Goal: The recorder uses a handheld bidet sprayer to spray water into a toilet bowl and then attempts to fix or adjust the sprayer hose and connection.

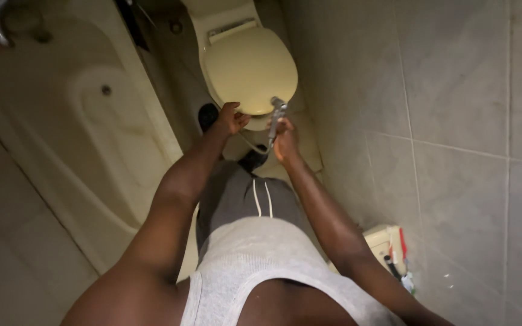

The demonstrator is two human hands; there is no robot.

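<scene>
The metal spray nozzle sits in your right hand, its head just past the grip and over the front edge of the closed cream toilet lid. Your right grip is clenched around the handle, with the thin hose looping back below it. Your left hand rests on the lid's front rim, just beside the nozzle; whether its fingers curl under the rim, I cannot tell. Keep the head angled down and away from you, and keep your wrist firm. The bathtub lies off your left arm, a tiled wall off your right.
</scene>
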